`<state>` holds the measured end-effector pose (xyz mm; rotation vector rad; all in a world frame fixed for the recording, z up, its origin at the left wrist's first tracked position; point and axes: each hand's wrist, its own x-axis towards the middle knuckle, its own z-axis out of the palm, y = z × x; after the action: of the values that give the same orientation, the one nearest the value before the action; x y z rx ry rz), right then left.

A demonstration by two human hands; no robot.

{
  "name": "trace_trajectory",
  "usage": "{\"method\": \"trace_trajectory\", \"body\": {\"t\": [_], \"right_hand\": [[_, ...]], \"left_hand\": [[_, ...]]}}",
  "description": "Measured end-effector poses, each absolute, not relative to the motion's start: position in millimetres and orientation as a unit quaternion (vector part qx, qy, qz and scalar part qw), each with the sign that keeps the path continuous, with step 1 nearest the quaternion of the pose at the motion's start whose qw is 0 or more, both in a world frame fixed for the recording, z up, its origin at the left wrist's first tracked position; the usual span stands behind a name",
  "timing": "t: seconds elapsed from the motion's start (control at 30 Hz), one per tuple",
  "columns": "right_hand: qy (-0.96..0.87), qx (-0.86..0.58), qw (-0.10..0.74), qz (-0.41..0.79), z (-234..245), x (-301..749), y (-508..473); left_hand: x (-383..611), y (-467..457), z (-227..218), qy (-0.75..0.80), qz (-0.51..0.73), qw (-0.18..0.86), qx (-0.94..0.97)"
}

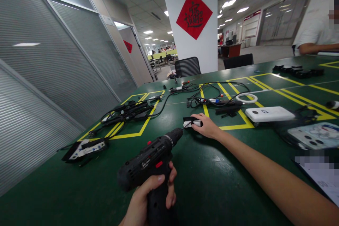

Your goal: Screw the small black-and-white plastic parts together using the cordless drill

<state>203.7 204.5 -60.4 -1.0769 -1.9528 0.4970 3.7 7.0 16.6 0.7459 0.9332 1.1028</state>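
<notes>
A black cordless drill point(150, 157) with red buttons is gripped at its handle by my left hand point(152, 192), fingers wrapped round it. The drill points forward and right, its tip meeting or nearly meeting the near end of a small black and silver-white block-shaped part point(192, 123). My right hand point(205, 125) holds that part down on the green table, thumb and fingers closed on its right end. Whether the bit touches a screw is too small to tell.
Black cables point(129, 111) lie in a heap at left, near a black-and-white piece point(84, 149). Corded tools point(209, 101) and a white ring point(246, 98) lie ahead. At right are a white power bank point(270, 114), a phone-like device point(315, 136) and black parts point(298, 71). A person point(317, 39) sits at far right.
</notes>
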Motion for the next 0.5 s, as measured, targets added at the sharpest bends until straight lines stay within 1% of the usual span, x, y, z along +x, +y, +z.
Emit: {"method": "trace_trajectory", "body": {"t": [0.5], "right_hand": [[-0.779, -0.427, 0.415, 0.196, -61.2, 202.8, 205.5]], "left_hand": [[-1.4, 7.5, 9.2, 0.401, 0.479, 0.696, 0.354]]}}
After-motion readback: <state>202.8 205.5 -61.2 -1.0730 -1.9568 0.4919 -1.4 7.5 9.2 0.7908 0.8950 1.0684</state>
